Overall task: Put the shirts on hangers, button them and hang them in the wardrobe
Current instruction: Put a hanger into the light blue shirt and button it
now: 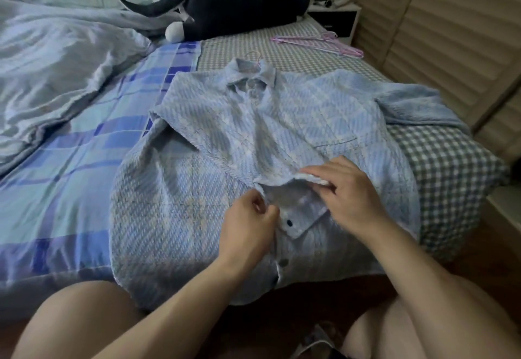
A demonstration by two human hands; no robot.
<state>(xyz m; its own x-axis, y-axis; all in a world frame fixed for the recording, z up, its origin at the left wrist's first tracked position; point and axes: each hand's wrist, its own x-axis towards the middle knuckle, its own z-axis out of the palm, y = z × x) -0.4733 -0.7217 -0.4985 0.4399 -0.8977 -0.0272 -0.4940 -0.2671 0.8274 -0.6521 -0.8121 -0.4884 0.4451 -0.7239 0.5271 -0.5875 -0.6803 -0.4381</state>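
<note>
A pale blue checked shirt [225, 138] lies spread face-up on the bed [70, 161], its collar pointing away from the person and its hem hanging over the near edge of the mattress. The pink hook of a hanger [253, 55] pokes out just beyond the collar, so the shirt is already on one. The front of the shirt is partly open around the middle, and a dark button [289, 223] shows on the placket just below the opening, with two more nearer the hem.

The left hand [248, 226] sits at the left edge of the shirt's opening, its grip pressed together with thumb and fingers pinching the fabric edge. The right hand [349, 189] is just across the opening on the shirt, its grip curled, fingertips pinching the folded-back edge of the other front panel. The two hands are near each other but apart.

Beyond the shirt's collar, toward the far right, several more pink hangers [321, 41] lie on the checked sheet. Farther beyond the shirt a dark plush cat [234, 3] stretches across the bed. To the left of the shirt a rumpled grey duvet [56, 56] lies heaped. Right of the shirt stand slatted wardrobe doors [451, 34].
</note>
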